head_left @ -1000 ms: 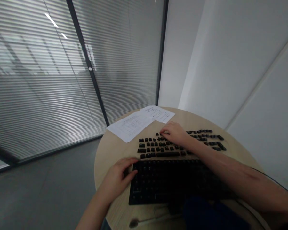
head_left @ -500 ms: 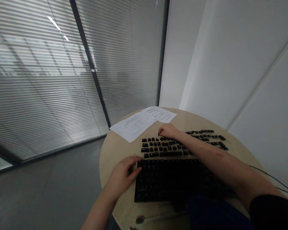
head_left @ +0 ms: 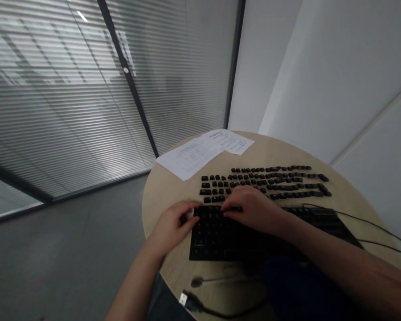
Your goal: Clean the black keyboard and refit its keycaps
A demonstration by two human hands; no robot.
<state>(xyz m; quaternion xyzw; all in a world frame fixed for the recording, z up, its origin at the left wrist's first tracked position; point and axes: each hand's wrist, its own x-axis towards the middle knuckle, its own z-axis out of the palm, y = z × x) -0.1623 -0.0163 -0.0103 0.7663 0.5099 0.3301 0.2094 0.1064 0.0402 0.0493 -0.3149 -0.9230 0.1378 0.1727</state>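
Note:
A black keyboard lies on the round table, much of it in dark shadow. My left hand grips its upper left corner, thumb on top and fingers at the back edge. Over the keyboard's top row, my right hand is closed in a pinch, fingertips touching down near the left part; the small black keycap in them is mostly hidden. Behind the keyboard, loose black keycaps lie in several rows, partly covered by my right hand.
Printed paper sheets lie at the table's back left. A thin brush-like tool and a USB plug with its cable are near the front edge. Another black cable runs off to the right. Blinds and a white wall stand behind.
My right hand has come from the far keycap rows toward me, down onto the keyboard's top row. My left hand keeps its hold on the corner. The view has tilted down slightly.

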